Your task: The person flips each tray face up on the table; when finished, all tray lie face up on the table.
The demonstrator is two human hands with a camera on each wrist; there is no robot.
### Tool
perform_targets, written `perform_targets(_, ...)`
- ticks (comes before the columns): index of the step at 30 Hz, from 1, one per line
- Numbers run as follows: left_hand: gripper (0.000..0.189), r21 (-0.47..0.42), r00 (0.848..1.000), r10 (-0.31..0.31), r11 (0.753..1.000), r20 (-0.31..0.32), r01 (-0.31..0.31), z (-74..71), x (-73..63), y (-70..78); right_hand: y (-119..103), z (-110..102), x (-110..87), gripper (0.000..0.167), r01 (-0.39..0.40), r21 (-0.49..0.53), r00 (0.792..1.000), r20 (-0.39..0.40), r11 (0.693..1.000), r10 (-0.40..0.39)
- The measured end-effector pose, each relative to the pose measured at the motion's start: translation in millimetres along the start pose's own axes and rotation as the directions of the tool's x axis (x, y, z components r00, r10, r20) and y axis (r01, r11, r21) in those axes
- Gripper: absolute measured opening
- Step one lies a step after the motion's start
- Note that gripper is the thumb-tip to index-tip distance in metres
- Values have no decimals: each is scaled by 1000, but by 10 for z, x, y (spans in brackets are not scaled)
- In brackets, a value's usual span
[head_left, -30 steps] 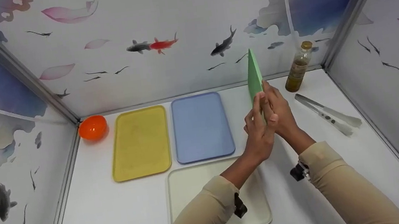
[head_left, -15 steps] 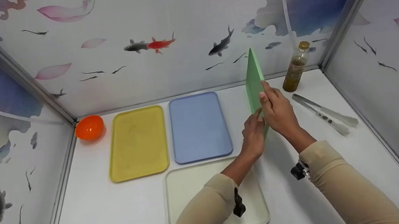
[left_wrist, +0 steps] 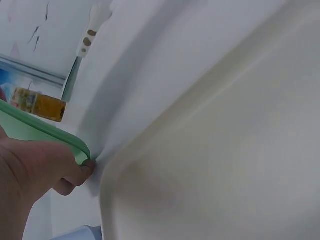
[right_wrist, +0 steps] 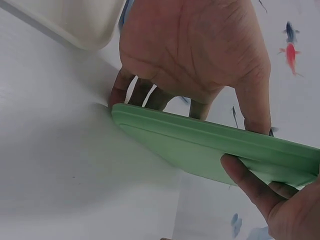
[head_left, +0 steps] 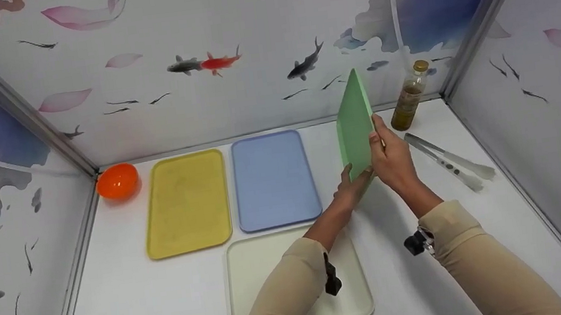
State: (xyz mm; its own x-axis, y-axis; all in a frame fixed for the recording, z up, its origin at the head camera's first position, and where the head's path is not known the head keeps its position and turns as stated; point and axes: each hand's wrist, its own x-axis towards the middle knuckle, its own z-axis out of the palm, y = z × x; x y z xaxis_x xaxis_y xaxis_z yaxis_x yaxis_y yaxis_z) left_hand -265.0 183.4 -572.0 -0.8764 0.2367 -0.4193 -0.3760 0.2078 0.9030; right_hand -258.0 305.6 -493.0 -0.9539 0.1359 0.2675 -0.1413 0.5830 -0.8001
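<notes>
A green tray (head_left: 354,124) is held tilted up on its side, high over the right half of the white table. My right hand (head_left: 394,157) grips its right edge, thumb on the left face and fingers behind it; in the right wrist view, fingers of this right hand (right_wrist: 295,215) show against the other face. Lower down, my left hand (head_left: 346,192) touches the left face near the bottom corner. Its fingers are spread and mostly straight in the right wrist view, tips hidden behind the rim. The left wrist view shows this left hand (left_wrist: 40,165) at the tray's corner.
A cream tray (head_left: 352,288) lies under the left forearm. Behind it lie a blue tray (head_left: 275,179) and a yellow tray (head_left: 187,203). An orange bowl (head_left: 117,182) stands back left. To the right are a bottle (head_left: 407,99) and metal tongs (head_left: 446,158). Printed walls enclose the table.
My left hand has slid down from beside the right hand to the tray's lower corner, its fingers spreading. The green tray has turned so more of its left face shows; the right hand keeps its grip.
</notes>
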Motion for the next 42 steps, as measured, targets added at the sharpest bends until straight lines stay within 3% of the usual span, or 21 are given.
perform_targets(6, 103, -72, 998, 57, 996, 25, -55, -118, 3, -25, -30, -58, -37, 58, -26, 53, 999, 24, 998, 25)
perform_targets(10, 124, -90, 991, 130, 988, 42, -126, -219, 11, -59, -28, -148, -48, 59, -70, 73, 998, 13, 995, 69)
perform_targets(14, 149, -55, 979, 197, 979, 49, -194, -303, 25, -73, -38, -236, -53, 60, -96, 125, 995, 4, 988, 96)
perform_targets(17, 158, -30, 970, 240, 971, 50, -239, -337, 26, -73, -35, -282, -56, 59, -95, 163, 995, 7, 982, 95)
perform_targets(28, 148, 38, 959, 283, 958, 19, -284, -362, -37, -95, 26, -355, -39, 57, -56, 209, 998, 32, 976, 50)
perform_targets(34, 144, 84, 948, 319, 945, -12, -317, -395, -52, -90, 57, -431, -36, 59, -31, 147, 998, 62, 989, 23)
perform_targets(36, 141, 118, 942, 334, 937, -29, -329, -416, -57, -93, 74, -455, -40, 69, -12, 66, 996, 89, 998, 6)
perform_targets(39, 134, 166, 936, 347, 928, -55, -334, -452, -69, -105, 109, -483, -60, 103, 13, -81, 988, 153, 997, 0)
perform_targets(42, 121, 153, 933, 355, 927, -62, -343, -483, -89, -112, 160, -503, -86, 134, 50, -194, 976, 218, 980, -7)
